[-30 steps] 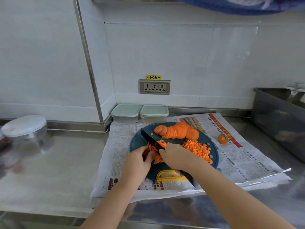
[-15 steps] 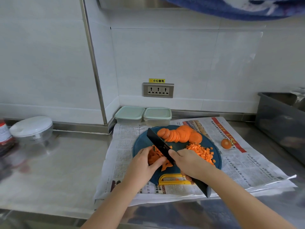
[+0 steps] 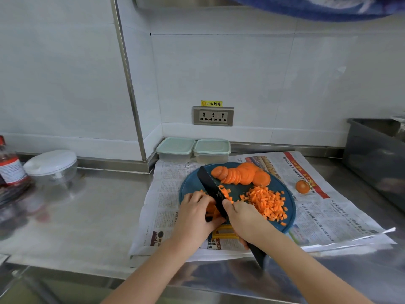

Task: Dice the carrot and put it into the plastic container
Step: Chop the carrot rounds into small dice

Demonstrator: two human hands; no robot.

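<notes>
Gripping the black knife (image 3: 210, 184) tight in the right hand (image 3: 243, 218), pinning carrot strips (image 3: 210, 208) on the blue board (image 3: 190, 185) under a curled left hand (image 3: 194, 213).

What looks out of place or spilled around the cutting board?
One carrot end lies off the cutting board, on the newspaper to its right. A few dice sit apart from the diced pile, near the board's right edge, yet on it. Nothing else stands out.
</notes>
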